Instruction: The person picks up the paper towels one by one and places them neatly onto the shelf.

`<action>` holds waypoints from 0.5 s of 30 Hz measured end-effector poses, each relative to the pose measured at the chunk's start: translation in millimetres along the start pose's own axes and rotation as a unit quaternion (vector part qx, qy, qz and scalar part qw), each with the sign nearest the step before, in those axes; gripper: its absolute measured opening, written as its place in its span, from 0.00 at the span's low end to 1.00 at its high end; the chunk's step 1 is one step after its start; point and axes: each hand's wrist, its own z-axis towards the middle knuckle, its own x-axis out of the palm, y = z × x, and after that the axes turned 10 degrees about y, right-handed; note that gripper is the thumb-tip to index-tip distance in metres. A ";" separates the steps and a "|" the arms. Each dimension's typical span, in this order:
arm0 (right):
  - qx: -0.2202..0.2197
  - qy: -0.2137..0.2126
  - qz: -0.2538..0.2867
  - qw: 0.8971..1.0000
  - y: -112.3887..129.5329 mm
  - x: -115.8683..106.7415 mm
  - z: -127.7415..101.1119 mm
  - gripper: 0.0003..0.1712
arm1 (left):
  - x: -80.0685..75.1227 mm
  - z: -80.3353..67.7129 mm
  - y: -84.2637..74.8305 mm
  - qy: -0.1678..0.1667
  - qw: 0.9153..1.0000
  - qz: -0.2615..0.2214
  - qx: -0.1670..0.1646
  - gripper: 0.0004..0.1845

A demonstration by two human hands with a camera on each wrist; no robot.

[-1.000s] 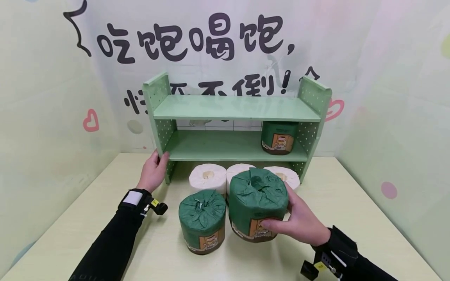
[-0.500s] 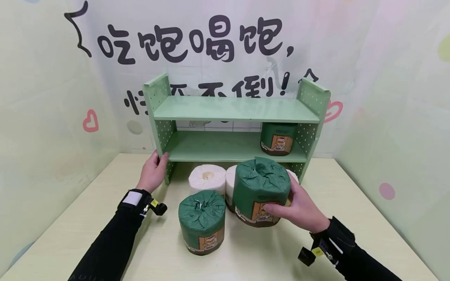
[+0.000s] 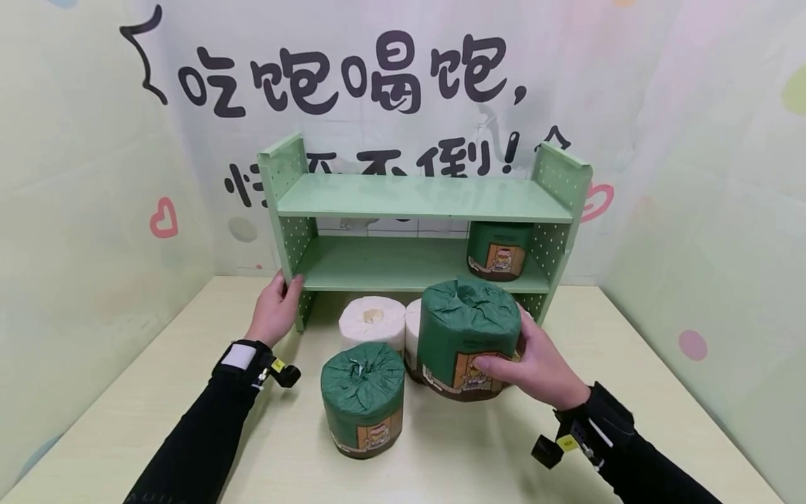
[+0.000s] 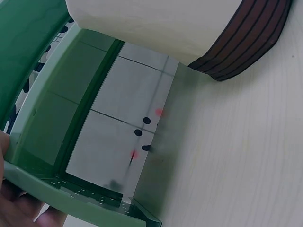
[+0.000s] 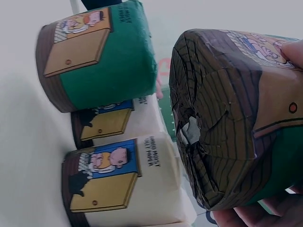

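Right hand (image 3: 535,364) grips the green roll (image 3: 469,336), lifted at centre frame; left hand (image 3: 275,308) holds the shelf (image 3: 415,197) post; keep the roll upright, clearing the board edge

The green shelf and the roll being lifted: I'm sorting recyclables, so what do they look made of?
Green shelf: probably painted sheet metal, with thin smooth boards and perforated side panels. Lifted roll, gripped by the right hand: tissue in a crinkly green paper wrapper, gathered into folds at its top.
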 end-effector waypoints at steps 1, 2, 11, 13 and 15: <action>0.002 -0.003 0.000 1.000 0.7 -0.3 1.3 0.47 | -0.2 0.0 0.4 -0.001 1.000 0.000 0.000 0.30; 0.004 -0.007 -0.001 1.000 1.2 -0.6 2.7 0.47 | -0.4 0.1 0.8 -0.001 1.000 0.000 -0.001 0.30; 0.023 -0.026 -0.003 0.999 2.6 -5.9 29.0 0.47 | 0.3 0.3 2.4 -0.002 1.000 -0.004 -0.001 0.30; 0.029 -0.025 0.012 0.999 2.0 -8.2 37.1 0.47 | 0.2 0.3 2.4 -0.004 1.000 -0.001 -0.001 0.30; 0.040 -0.026 0.026 0.999 0.6 -10.6 44.0 0.47 | 0.2 0.3 2.5 -0.005 1.000 0.001 -0.001 0.31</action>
